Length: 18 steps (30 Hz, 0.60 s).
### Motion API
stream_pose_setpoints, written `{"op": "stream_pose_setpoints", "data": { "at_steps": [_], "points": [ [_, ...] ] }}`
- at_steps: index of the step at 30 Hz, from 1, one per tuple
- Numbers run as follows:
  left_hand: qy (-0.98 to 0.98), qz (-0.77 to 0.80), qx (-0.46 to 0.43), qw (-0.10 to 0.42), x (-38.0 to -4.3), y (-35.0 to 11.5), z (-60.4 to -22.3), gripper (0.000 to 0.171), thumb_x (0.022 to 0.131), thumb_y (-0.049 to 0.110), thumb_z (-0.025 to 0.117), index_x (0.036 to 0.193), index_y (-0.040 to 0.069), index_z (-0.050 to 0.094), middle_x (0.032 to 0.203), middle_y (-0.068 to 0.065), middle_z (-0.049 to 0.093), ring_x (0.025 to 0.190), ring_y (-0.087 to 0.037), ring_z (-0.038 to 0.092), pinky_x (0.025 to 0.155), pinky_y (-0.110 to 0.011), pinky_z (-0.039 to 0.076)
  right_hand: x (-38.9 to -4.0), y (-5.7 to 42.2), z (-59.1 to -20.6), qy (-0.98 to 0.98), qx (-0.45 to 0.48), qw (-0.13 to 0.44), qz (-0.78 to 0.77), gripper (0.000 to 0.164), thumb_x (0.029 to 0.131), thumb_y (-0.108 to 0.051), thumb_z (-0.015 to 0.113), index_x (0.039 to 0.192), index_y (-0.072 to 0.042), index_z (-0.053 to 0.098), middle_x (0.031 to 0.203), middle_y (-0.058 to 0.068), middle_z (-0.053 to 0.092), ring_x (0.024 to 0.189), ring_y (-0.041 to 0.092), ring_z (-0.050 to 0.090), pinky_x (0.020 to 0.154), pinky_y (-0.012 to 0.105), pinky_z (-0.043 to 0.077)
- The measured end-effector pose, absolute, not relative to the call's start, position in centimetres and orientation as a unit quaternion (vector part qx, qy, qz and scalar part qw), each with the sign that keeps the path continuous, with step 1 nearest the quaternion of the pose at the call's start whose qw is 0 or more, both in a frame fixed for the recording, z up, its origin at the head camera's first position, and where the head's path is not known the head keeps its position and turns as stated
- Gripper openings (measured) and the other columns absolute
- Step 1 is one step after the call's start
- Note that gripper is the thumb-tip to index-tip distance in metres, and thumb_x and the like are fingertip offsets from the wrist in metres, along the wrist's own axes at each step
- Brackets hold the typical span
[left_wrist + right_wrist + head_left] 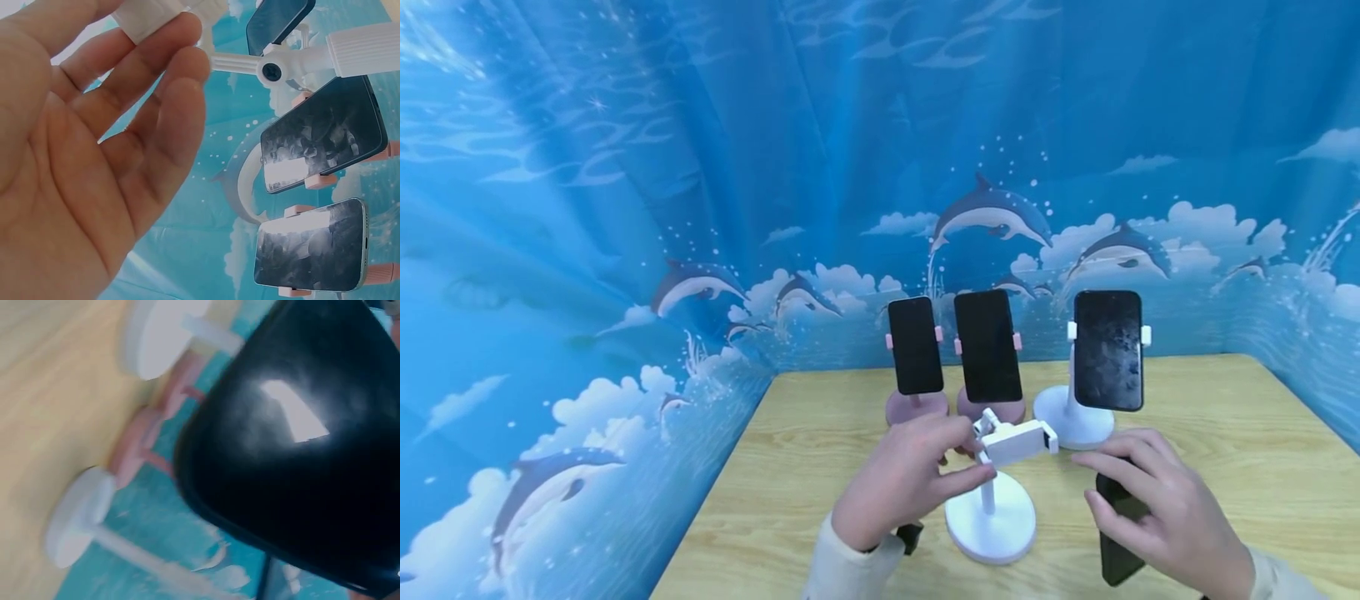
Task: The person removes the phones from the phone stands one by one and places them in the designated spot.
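Observation:
A white phone stand (991, 525) stands upright on the table before me, its clamp tilted back and unoccupied. My left hand (910, 467) pinches the left end of that clamp (1015, 442) between thumb and fingers. The left wrist view shows the fingertips against the white clamp (150, 19), with the palm (69, 206) facing the camera. To the right, my right hand (1176, 500) holds a black smartphone (1123, 554), partly hidden under the fingers. This smartphone (281, 481) fills much of the right wrist view, its glossy face reflecting light.
Behind, two pink stands (917, 407) carry smartphones (916, 346), and another white stand (1078, 421) carries a third smartphone (1108, 350). A blue dolphin-print curtain (820, 250) borders the wooden table (760, 508).

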<state>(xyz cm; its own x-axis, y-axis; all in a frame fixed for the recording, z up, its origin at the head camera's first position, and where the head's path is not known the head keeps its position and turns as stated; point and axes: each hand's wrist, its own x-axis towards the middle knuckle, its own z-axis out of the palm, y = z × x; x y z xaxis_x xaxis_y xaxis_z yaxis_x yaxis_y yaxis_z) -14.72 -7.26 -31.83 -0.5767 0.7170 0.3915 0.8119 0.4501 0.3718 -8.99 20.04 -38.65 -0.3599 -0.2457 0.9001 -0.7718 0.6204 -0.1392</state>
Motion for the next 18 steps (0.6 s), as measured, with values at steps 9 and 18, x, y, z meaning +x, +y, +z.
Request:
{"op": "stream_pose_setpoints", "data": {
  "at_steps": [9, 18],
  "points": [
    [-0.855, -0.267, -0.439, 0.075, -14.8, -7.1, -31.7, 0.022, 0.085, 0.043, 0.066, 0.093, 0.025, 0.057, 0.097, 0.018, 0.065, 0.085, 0.010, 0.057, 0.075, -0.009, 0.047, -10.3, 24.7, -43.0, -0.910, 0.219, 0.316, 0.153, 0.034, 0.074, -0.016, 0.076, 0.104, -0.030, 0.068, 0.095, -0.017, 0.053, 0.089, 0.003, 0.044, 0.060, 0.019, 0.044],
    [-0.849, -0.275, -0.446, 0.068, -14.8, -7.1, -31.8, 0.023, 0.085, 0.042, 0.066, 0.093, 0.024, 0.056, 0.098, 0.017, 0.064, 0.085, 0.009, 0.058, 0.072, -0.010, 0.047, -11.4, 27.1, -45.2, -0.949, 0.163, 0.228, 0.145, 0.021, 0.083, -0.023, 0.072, 0.102, -0.029, 0.067, 0.090, -0.019, 0.050, 0.083, 0.005, 0.046, 0.058, 0.025, 0.042]
  ]
}}
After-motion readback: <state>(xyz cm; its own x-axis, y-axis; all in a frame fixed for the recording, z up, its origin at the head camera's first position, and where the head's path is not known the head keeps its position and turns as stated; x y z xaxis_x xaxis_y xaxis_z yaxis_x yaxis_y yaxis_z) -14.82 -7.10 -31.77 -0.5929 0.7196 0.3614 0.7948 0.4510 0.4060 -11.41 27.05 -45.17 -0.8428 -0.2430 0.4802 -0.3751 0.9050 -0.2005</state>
